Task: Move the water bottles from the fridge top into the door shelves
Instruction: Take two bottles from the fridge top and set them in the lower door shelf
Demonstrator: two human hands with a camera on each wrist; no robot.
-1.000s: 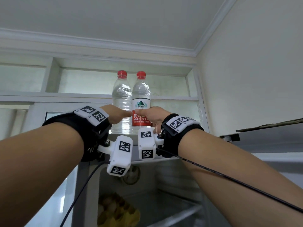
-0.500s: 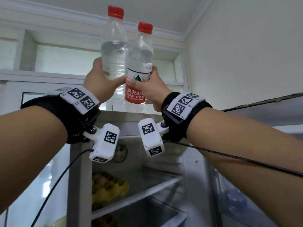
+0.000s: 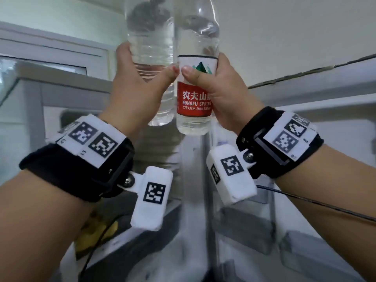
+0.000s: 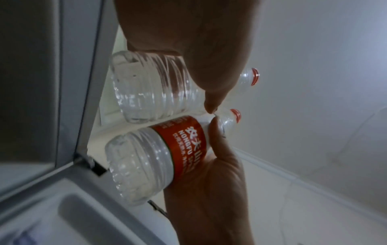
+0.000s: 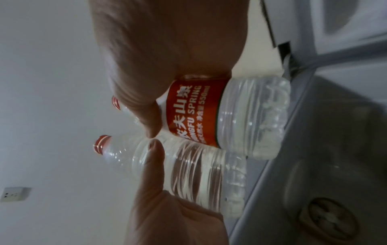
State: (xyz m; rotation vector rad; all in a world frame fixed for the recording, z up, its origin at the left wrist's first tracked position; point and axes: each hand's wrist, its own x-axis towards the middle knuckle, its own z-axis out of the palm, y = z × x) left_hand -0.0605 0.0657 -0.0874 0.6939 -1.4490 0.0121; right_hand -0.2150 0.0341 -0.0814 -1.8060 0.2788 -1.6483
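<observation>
Two clear water bottles with red caps are held up side by side in front of the open fridge, clear of its top. My left hand grips the unlabelled bottle round its ribbed middle. My right hand grips the bottle with the red and white label, thumb across the label. The bottles nearly touch, and both caps are cut off at the top of the head view. The left wrist view shows the unlabelled bottle above the labelled bottle. In the right wrist view the labelled bottle shows beside the unlabelled one.
The fridge top lies behind my left hand. Below, the open fridge shows a yellow egg tray on a shelf. The door shelves are at lower right, blurred. A wall socket sits on the white wall.
Both hands closed on the bottles as they stood on the fridge top, lifted them off, and have brought them nearer to me. The view has tilted down toward the fridge interior.
</observation>
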